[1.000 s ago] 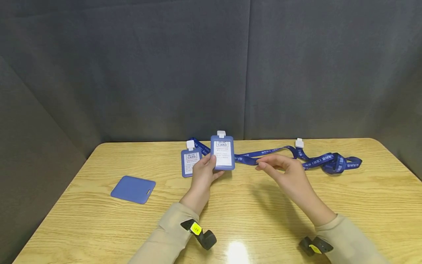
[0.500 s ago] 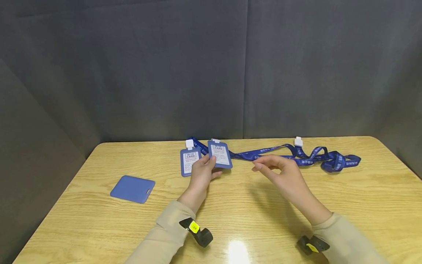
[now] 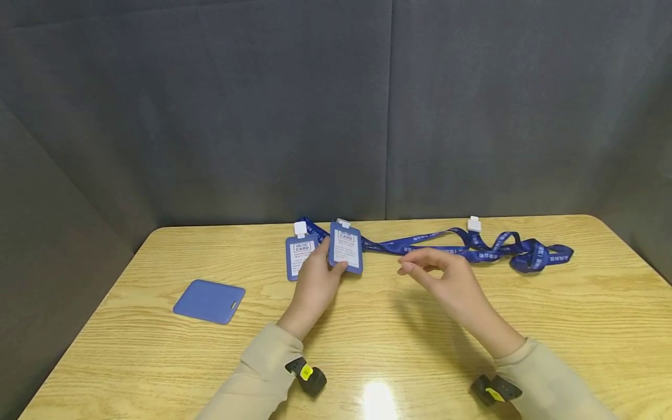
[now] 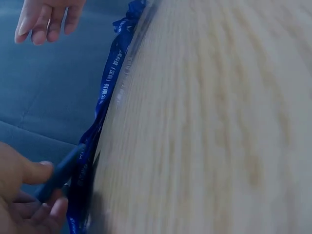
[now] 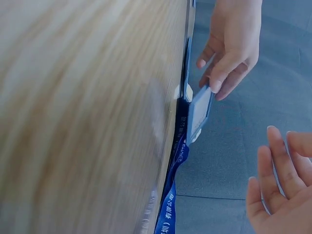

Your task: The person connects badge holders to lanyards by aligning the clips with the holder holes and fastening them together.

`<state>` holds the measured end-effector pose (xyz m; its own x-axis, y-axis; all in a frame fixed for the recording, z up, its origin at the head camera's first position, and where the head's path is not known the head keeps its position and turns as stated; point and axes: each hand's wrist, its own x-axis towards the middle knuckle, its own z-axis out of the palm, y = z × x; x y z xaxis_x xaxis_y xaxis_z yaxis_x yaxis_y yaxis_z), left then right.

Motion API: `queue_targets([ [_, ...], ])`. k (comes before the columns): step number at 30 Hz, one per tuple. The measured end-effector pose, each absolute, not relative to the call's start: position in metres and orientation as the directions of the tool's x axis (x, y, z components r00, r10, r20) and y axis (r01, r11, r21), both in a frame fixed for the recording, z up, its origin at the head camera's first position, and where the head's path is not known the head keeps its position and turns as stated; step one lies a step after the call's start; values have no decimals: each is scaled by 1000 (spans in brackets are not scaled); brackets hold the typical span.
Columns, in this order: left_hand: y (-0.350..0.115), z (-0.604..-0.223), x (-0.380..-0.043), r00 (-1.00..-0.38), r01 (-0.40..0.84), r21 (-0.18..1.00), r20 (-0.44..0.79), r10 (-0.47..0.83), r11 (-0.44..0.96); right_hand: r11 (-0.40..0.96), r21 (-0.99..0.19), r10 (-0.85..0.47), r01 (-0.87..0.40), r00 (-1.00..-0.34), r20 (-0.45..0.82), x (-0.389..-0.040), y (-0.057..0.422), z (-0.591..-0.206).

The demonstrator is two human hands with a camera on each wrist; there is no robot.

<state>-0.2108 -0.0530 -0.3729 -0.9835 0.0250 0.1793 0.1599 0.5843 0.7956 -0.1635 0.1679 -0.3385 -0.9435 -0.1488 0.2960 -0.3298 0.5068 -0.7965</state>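
In the head view my left hand (image 3: pixel 314 286) pinches a blue ID badge holder (image 3: pixel 345 249) by its lower left edge, tilted, printed side toward me. A white clip (image 3: pixel 343 223) sits at its top, in front of a blue lanyard (image 3: pixel 388 246). Left of it a second badge holder (image 3: pixel 298 259) with a white clip lies on the table, partly behind my left hand. My right hand (image 3: pixel 454 280) hovers before the lanyard, its thumb and forefinger close together. The right wrist view shows that hand's fingers (image 5: pixel 278 180) loosely bent, gripping nothing.
A plain blue badge holder (image 3: pixel 209 301) with a slot lies at the left of the wooden table (image 3: pixel 378 338). Toward the right, another lanyard (image 3: pixel 535 258) lies bunched, and a white clip (image 3: pixel 474 224) stands near the back edge. A dark curtain (image 3: pixel 336 116) hangs behind.
The pinched badge holder has come down slightly to the left and tilted. My right fingers, earlier at the lanyard, are now apart from it, a little to the left. The lanyard has dropped.
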Motion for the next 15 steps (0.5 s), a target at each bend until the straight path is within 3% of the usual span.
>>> queue_targets([
  [3, -52, -370, -208, -978, 173, 695, 205, 38, 698, 512, -792, -149, -331, -943, 298, -163, 168, -339],
  [7, -52, -368, -205, -972, 190, 639, 227, 54, 745, 512, -794, -150, -328, -944, 294, -163, 167, -339],
  [15, -51, -363, -200, -979, 193, 708, 185, 85, 679, 507, -796, -156, -330, -944, 292, -162, 167, -339],
])
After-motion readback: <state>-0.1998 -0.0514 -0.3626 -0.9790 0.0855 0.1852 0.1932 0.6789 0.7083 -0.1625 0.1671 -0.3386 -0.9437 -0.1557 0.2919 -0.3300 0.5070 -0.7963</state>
